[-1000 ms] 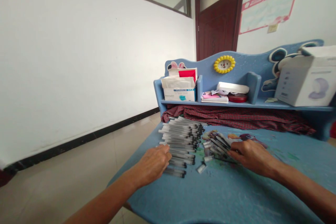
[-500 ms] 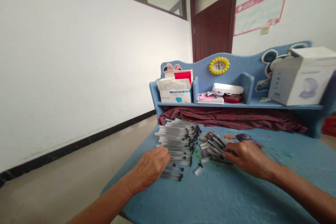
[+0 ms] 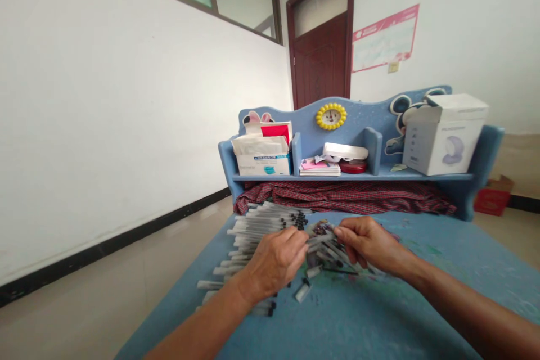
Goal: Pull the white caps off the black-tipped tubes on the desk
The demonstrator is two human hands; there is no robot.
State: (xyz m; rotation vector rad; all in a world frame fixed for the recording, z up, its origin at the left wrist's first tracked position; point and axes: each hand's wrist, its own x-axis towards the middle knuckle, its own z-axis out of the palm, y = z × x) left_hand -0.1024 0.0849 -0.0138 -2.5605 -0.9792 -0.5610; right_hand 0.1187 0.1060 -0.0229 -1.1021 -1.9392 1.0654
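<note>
Many clear pens (image 3: 253, 227) with black tips lie side by side in a row on the blue table, running toward its left edge. My left hand (image 3: 278, 261) is above this row, its fingers closed in a pinch that covers some of the pens. From those fingertips a translucent pen (image 3: 320, 239) stretches across to my right hand (image 3: 371, 243), which pinches its other end. Beneath the right hand is a loose heap of pen parts (image 3: 333, 254), partly hidden by the fingers. A clear cap (image 3: 302, 291) and another short clear piece (image 3: 313, 271) lie in front of the heap.
A blue shelf (image 3: 265, 178) at the table's back holds a face mask box (image 3: 264, 164), papers (image 3: 319, 169), a red round tin (image 3: 353, 166) and a large white box (image 3: 442, 138). Checked cloth (image 3: 337, 197) is bunched below it. A white wall rises at left.
My left hand has moved right, off the row's near end, to meet my right hand. The right hand has lifted a pen from the heap. The view has shifted slightly.
</note>
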